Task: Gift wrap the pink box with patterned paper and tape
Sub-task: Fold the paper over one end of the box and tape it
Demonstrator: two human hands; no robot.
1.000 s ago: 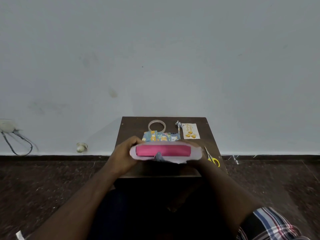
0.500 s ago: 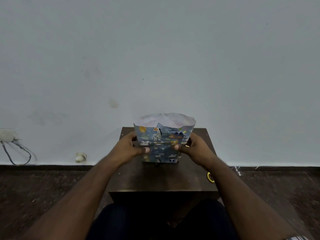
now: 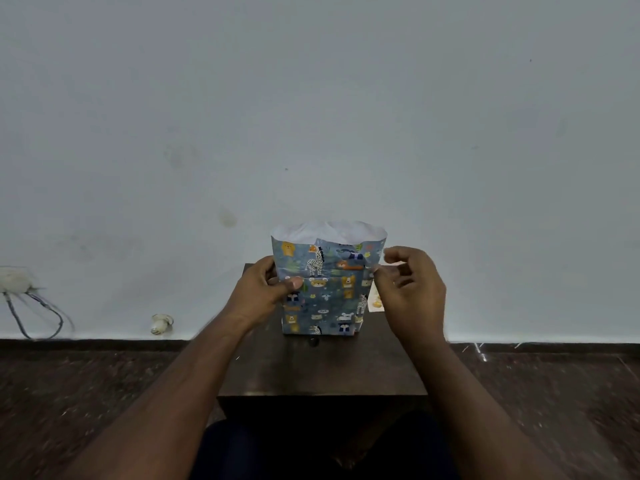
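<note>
The patterned paper [image 3: 327, 289], blue with cartoon animals, is wrapped round the box and stands upright on the small dark table [image 3: 322, 368]. Its white inside shows at the open top, and the pink box is hidden within. My left hand [image 3: 263, 289] grips the package's left side, with the thumb pressed on the front face. My right hand [image 3: 408, 289] hovers just right of the package with fingers loosely curled; its thumb tip is at the paper's right edge and nothing shows between the fingers. No tape is in view.
A pale card with yellow shapes [image 3: 375, 302] lies on the table behind my right hand. The table is narrow, its front edge close to my knees. On the floor at the left are a wall socket with cables [image 3: 20, 292] and a small white object [image 3: 161, 323].
The package was turned from lying with its pink end towards me to standing upright. My right hand has since let go of its right side; the left hand still holds it.
</note>
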